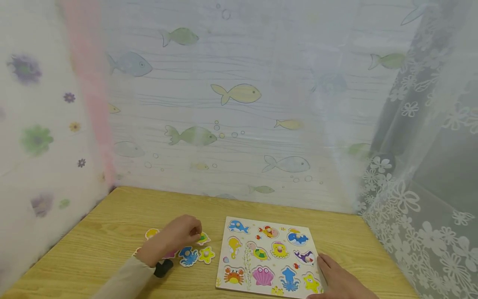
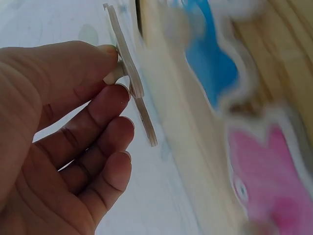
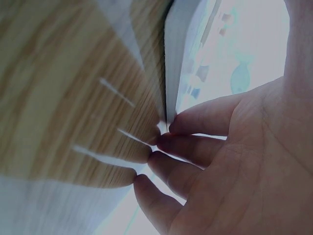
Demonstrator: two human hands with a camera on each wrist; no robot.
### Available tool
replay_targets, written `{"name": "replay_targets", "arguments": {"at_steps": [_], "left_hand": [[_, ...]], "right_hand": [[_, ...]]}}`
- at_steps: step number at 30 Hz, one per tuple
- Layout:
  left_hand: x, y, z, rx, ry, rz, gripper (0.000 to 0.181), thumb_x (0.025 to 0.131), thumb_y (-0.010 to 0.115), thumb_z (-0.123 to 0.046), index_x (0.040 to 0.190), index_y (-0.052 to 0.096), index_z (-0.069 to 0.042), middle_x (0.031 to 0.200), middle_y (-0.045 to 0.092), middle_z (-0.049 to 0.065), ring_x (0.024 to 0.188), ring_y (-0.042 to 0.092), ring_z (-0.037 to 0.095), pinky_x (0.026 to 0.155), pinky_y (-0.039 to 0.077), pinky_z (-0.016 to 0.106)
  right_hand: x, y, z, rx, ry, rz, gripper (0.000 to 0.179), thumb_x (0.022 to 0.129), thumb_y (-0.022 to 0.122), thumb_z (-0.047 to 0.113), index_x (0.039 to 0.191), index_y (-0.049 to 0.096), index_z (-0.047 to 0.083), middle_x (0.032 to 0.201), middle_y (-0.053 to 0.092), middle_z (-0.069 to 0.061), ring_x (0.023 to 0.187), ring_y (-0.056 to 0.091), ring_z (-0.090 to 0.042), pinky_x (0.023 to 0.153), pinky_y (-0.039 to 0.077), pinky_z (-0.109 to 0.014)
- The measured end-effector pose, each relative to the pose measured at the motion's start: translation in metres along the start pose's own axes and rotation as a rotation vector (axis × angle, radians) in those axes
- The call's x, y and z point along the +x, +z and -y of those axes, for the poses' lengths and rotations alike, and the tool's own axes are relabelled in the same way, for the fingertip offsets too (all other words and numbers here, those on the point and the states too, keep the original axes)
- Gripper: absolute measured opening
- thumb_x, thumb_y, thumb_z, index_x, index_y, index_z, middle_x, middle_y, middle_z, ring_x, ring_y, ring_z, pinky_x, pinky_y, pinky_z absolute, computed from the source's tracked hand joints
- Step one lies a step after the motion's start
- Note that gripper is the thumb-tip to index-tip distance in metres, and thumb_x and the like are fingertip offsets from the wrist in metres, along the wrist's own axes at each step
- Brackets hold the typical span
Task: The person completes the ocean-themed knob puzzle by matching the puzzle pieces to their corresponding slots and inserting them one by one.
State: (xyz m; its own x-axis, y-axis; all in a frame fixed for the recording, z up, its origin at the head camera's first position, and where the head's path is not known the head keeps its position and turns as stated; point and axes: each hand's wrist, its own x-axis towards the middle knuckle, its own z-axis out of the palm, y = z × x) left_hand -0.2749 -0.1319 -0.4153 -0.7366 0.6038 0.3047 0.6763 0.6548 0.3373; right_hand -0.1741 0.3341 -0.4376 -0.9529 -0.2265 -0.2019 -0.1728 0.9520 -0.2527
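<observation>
My left hand [image 1: 183, 232] pinches the small knob [image 2: 116, 73] of a wooden puzzle piece between thumb and index finger. The piece shows edge-on [image 2: 128, 58] in the left wrist view; in the head view its green turtle picture [image 1: 203, 238] peeks out beside the fingers. The other fingers are loosely bent. Under and around this hand lie a blue squid piece [image 1: 189, 257], a yellow starfish piece [image 1: 206, 255] and a pink shell piece [image 2: 266, 171]. My right hand [image 1: 341, 280] rests at the right edge of the puzzle board [image 1: 274, 261], fingertips on the table along its side.
A yellow piece [image 1: 152, 234] lies at the back of the loose group. Several knobbed pieces sit in the board, among them a yellow octopus [image 1: 280, 250]. Fish-printed curtain [image 1: 239, 166] hangs behind the wooden table [image 1: 186, 203], with sheer flowered fabric [image 1: 422, 232] at right.
</observation>
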Motion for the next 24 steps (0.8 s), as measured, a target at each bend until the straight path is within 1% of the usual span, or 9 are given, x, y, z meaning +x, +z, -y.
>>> {"name": "replay_targets", "arguments": {"at_steps": [4,10,17,19,24], "left_hand": [[0.009,0.009,-0.01,0.006,0.022,0.015,0.01,0.085,0.068,-0.009,0.079,0.065,-0.016,0.072,0.053,-0.012,0.063,0.045,0.003,0.059,0.042,0.024],[0.025,0.02,-0.03,0.035,0.084,0.027,0.011,0.084,0.068,-0.01,0.076,0.064,-0.016,0.069,0.05,-0.012,0.062,0.042,0.004,0.059,0.04,0.022],[0.043,0.029,-0.052,0.037,0.108,0.035,0.013,0.085,0.068,-0.011,0.074,0.064,-0.018,0.068,0.048,-0.012,0.065,0.042,0.006,0.061,0.038,0.023],[0.048,0.033,-0.058,0.03,0.117,0.048,0.013,0.085,0.069,-0.012,0.073,0.064,-0.018,0.068,0.049,-0.012,0.065,0.043,0.006,0.061,0.038,0.022],[0.059,0.042,-0.073,0.001,0.132,0.106,0.012,0.086,0.068,-0.013,0.076,0.065,-0.019,0.07,0.051,-0.014,0.064,0.043,0.004,0.061,0.04,0.021]], "right_hand": [[-0.001,0.0,0.0,0.004,0.0,-0.002,0.111,0.072,0.069,0.065,0.142,0.031,-0.012,0.145,0.032,-0.027,0.129,0.037,-0.042,0.093,0.04,-0.056],[-0.001,0.0,0.001,0.021,0.014,0.002,0.111,0.072,0.069,0.065,0.142,0.03,-0.013,0.145,0.03,-0.028,0.129,0.036,-0.044,0.094,0.039,-0.058],[-0.002,-0.001,0.0,0.01,0.005,-0.001,0.111,0.073,0.069,0.064,0.142,0.03,-0.014,0.145,0.03,-0.028,0.129,0.037,-0.044,0.093,0.04,-0.057],[-0.002,-0.001,0.0,0.009,0.003,-0.002,0.111,0.073,0.069,0.064,0.142,0.03,-0.013,0.145,0.03,-0.028,0.129,0.036,-0.044,0.093,0.04,-0.057],[-0.001,-0.001,-0.001,0.019,0.003,0.005,0.11,0.073,0.069,0.064,0.142,0.031,-0.013,0.145,0.031,-0.028,0.129,0.036,-0.044,0.093,0.04,-0.057]]}}
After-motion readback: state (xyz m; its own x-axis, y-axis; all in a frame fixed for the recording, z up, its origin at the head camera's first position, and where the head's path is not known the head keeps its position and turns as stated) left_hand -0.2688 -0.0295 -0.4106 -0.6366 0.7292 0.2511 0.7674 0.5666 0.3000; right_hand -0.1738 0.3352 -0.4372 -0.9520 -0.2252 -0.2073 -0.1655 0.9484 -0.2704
